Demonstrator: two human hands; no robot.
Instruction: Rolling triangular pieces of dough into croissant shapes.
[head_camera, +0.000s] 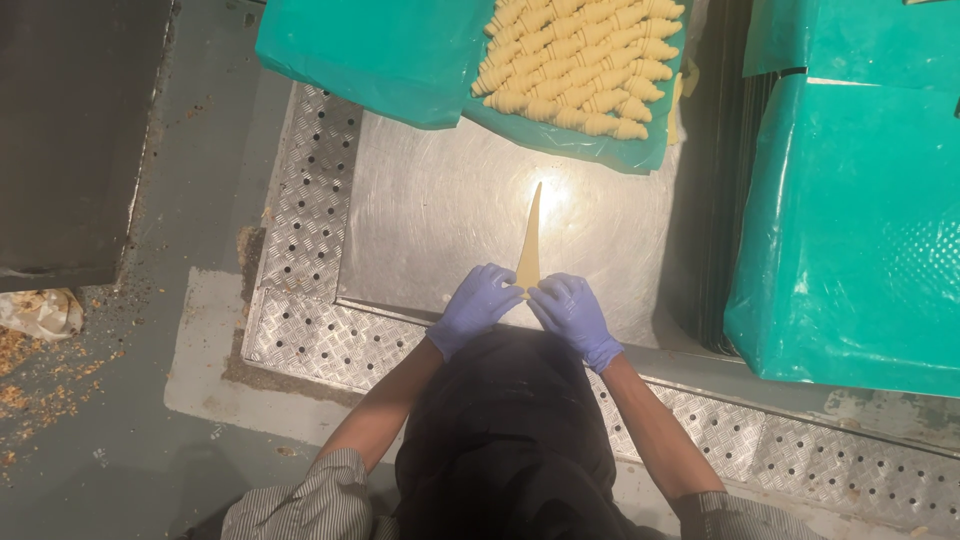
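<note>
Closest in: left hand (478, 303) and right hand (572, 311), both in blue gloves, side by side at the near edge of the steel bench (430, 215). Fingers curled down onto the wide end of a dough triangle (529, 250), pinching it from either side. Neither hand wide open, neither a full fist, just a light fingertip grip on that base; how far it's tucked under, can't tell, gloves hide it.

Dough looks thin, pale, soft and floppy. Probably very light, a bit tacky, easy to stretch or tear if yanked. Best spot to take hold is right where the hands already are, at the broad base, both corners at once, gentle pressure only. Thin tip would likely go out of shape if pulled.

Triangle lies flat on the bench, base touching the fingertips, point running straight away from the body toward the far side, right on the bright glare spot.

Further out: green sheet (600, 150) past the tip, well apart from it, loaded with tight rows of rolled croissants (585, 65). More green plastic (850, 220) off to the right. Perforated, ridged metal ledge (310, 200) on the left of the bench, crumbs on the floor (60, 380) beyond it.
</note>
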